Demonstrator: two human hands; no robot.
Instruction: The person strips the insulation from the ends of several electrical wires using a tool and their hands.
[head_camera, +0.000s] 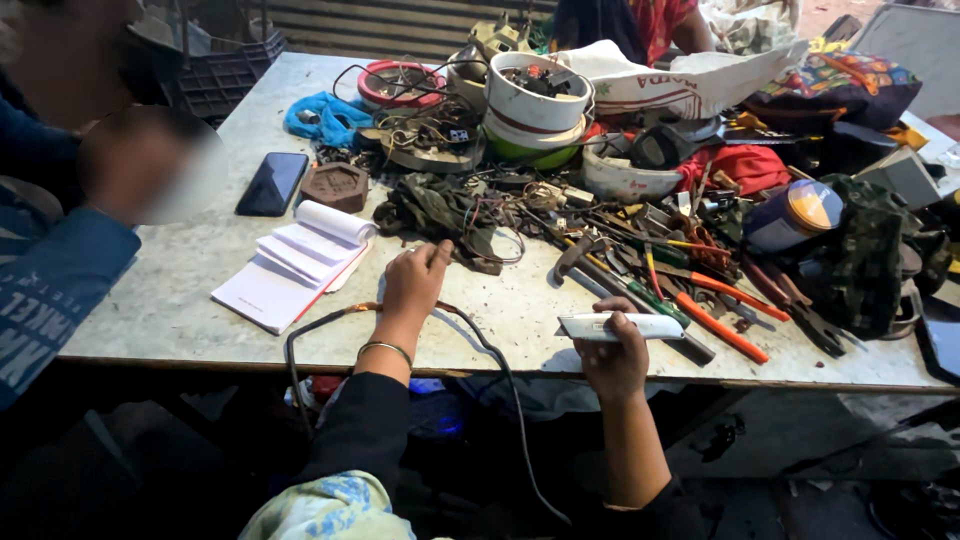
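Here we are looking down at a worn stone-grey workbench (170, 300) crowded with tools. Our left hand (412, 282) is resting on the bench top, its fingers curled loosely, and it is pressing or pinching a dark cable (300, 335) at the spot where the cable is crossing the front edge; how firmly the fingers are closing on it we cannot tell. A thin bangle (385, 349) is circling that wrist. The cable is running under the hand, then dropping off the edge on both sides and hanging below the bench.

Our right hand (615, 355) is wrapping fully around the lower part of a white utility knife (620, 326), holding it level just above the front edge of the bench, with its tip pointing toward the left hand. The two hands are sitting near each other but apart.

Left of the left hand, an open notepad (290, 265) is lying with its pages curled over; beyond it we are seeing a black phone (272, 183) and a brown hexagonal mould (335, 186). Right of the knife, orange-handled pliers (720, 325) are lying among a heap of hand tools. Further back, stacked bowls (533, 108) are holding small parts, with a blue cloth (322, 117) to their left. At the far left a person's blue sleeve (50, 290) is reaching over the bench.
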